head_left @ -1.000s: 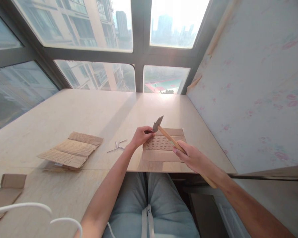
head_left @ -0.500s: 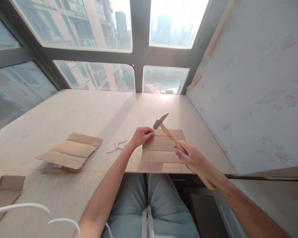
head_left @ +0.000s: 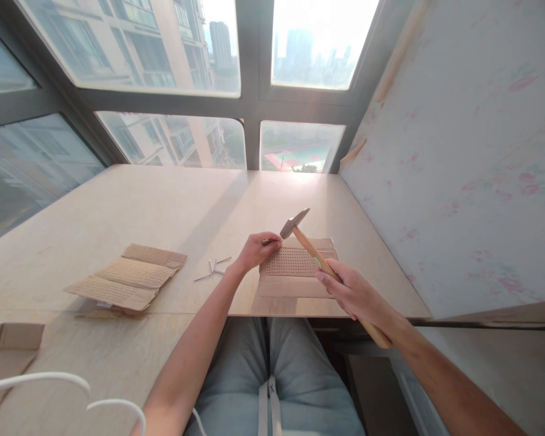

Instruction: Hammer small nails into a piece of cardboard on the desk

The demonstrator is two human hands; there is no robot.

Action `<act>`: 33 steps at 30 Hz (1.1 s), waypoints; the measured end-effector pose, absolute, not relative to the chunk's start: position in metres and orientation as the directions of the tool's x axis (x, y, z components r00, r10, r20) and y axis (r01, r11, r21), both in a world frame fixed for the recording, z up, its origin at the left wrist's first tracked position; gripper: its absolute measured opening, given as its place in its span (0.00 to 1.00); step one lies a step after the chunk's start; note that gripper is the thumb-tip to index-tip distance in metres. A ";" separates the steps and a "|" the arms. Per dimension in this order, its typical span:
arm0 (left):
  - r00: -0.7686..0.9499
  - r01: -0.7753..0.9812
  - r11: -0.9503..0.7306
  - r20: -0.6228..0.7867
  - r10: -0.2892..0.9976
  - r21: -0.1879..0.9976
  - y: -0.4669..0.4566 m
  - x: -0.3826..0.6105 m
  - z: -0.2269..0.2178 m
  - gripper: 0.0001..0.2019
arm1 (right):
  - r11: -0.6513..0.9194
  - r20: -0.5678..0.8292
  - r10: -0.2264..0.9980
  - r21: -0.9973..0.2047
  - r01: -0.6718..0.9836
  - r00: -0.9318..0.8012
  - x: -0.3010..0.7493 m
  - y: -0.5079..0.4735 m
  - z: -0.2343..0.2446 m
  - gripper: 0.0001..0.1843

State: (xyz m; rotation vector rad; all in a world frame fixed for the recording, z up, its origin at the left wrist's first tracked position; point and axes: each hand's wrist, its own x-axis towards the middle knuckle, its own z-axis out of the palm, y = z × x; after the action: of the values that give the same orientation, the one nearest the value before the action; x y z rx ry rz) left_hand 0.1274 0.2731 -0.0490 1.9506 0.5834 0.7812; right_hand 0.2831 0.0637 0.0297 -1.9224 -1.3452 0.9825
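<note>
The right hand grips the hammer above the card — its head near the card's far left corner, where the left hand pinches a small thing, too hidden to identify — and loose nails lie left of the card on the desk

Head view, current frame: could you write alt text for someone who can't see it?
A right hand grips a wooden-handled hammer, its head close to the pinched left hand at the far-left corner of a cardboard sheet dotted with holes. Loose nails and another perforated cardboard piece lie to the left on a pale tabletop beside windows.
</note>
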 end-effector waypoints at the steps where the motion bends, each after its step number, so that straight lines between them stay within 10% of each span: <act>1: 0.688 0.087 -0.466 0.285 0.667 0.880 0.273 0.127 -0.049 0.10 | -0.317 -0.236 0.947 -0.800 0.509 0.219 0.283 0.063 0.030 0.14; 12: 0.569 0.077 -0.445 0.327 0.754 0.892 0.264 0.123 -0.053 0.18 | -0.300 -0.220 0.952 -0.796 0.526 0.211 0.281 0.063 0.024 0.14; 20: 0.360 -0.012 0.225 -0.205 0.910 0.974 0.239 0.115 -0.061 0.28 | -0.230 -0.132 0.971 -0.750 0.620 0.200 0.276 0.069 0.030 0.14; 33: 0.373 0.002 0.161 -0.150 0.916 0.987 0.249 0.108 -0.059 0.22 | -0.183 -0.129 0.983 -0.674 0.715 0.130 0.276 0.076 0.038 0.14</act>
State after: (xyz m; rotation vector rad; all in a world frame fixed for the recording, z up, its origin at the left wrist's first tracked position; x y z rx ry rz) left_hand 0.1077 0.2494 -0.0589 1.2296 0.9780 0.8285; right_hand 0.2762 0.0764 0.0377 -1.9603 -1.6319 0.7830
